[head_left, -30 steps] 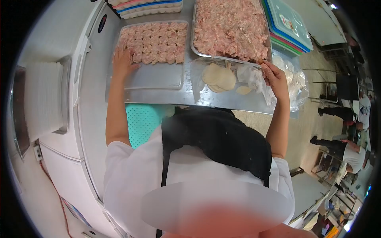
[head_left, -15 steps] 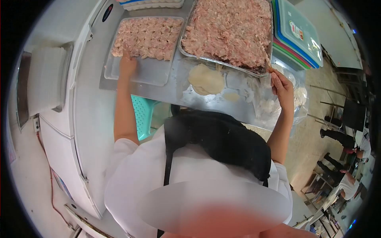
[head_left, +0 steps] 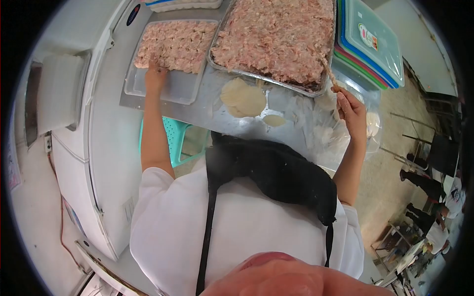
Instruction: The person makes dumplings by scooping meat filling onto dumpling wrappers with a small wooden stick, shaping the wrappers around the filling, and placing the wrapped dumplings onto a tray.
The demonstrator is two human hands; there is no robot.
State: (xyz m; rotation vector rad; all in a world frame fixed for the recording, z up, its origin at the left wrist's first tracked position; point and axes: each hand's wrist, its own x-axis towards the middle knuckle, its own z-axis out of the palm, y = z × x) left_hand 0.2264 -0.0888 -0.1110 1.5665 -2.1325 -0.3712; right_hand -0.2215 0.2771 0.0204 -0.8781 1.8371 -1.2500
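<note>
My left hand (head_left: 156, 76) reaches over a clear plastic tray (head_left: 170, 92), its fingers stretched out against the front row of meat-topped dumplings (head_left: 175, 42). Whether something small lies under those fingertips is hidden. My right hand (head_left: 350, 107) is closed around a thin stick-like spatula (head_left: 332, 78) smeared with meat. Its tip lies at the near right corner of a large metal tray (head_left: 269, 79) heaped with ground meat (head_left: 276, 37). On the metal table between my hands lie round, pale dough wrappers (head_left: 243, 97), with a single wrapper (head_left: 274, 120) apart from them.
Colored plastic lids (head_left: 375, 39) are stacked right of the meat tray. A clear plastic bag (head_left: 340, 140) lies on the table's right side. A white fridge (head_left: 111, 148) stands close on my left. A turquoise stool (head_left: 173, 143) is below the table edge. People (head_left: 434, 182) are far right.
The view has shifted slightly, moving the trays left in the picture. More of the spatula now shows, pointing up over the meat tray's corner. My left hand stays at the dumplings' front row.
</note>
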